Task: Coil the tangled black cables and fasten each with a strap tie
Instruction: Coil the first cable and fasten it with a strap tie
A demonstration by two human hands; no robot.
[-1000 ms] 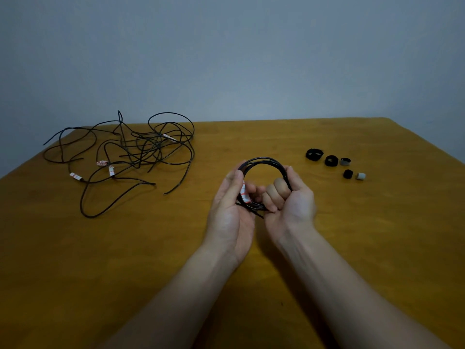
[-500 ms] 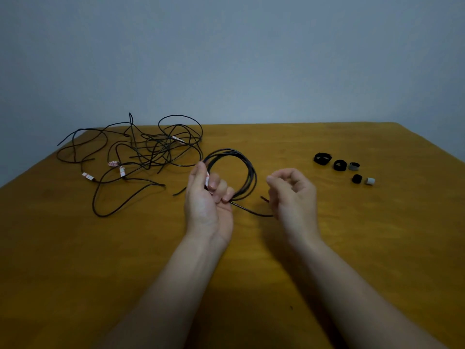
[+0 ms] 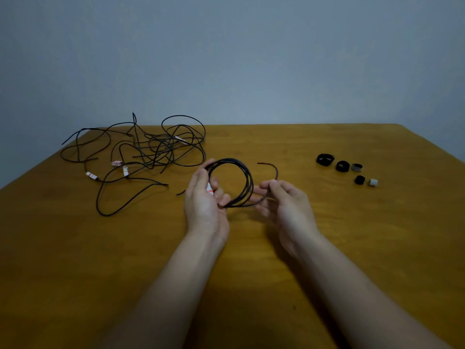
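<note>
Though loose-ended, round black coil (image 3: 247,178)

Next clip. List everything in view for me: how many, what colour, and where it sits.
Coiled thin black cable: one, black, held over the table's middle, loose end curving out to the right.
Tangled pile of thin black cables: number unclear, black, far left of the table.
White-and-red paper labels: at least five, four in the pile, one on the coil.
Rolled black strap ties: three, black, right side of the table.
Rolled grey strap ties: two, grey, among the black ones.
Brown wooden table: one, brown, lower view.
Plain wall: one, grey-blue, behind the table.
Left hand: grips the coil's left side.
Right hand: pinches the coil's loose end.
</note>
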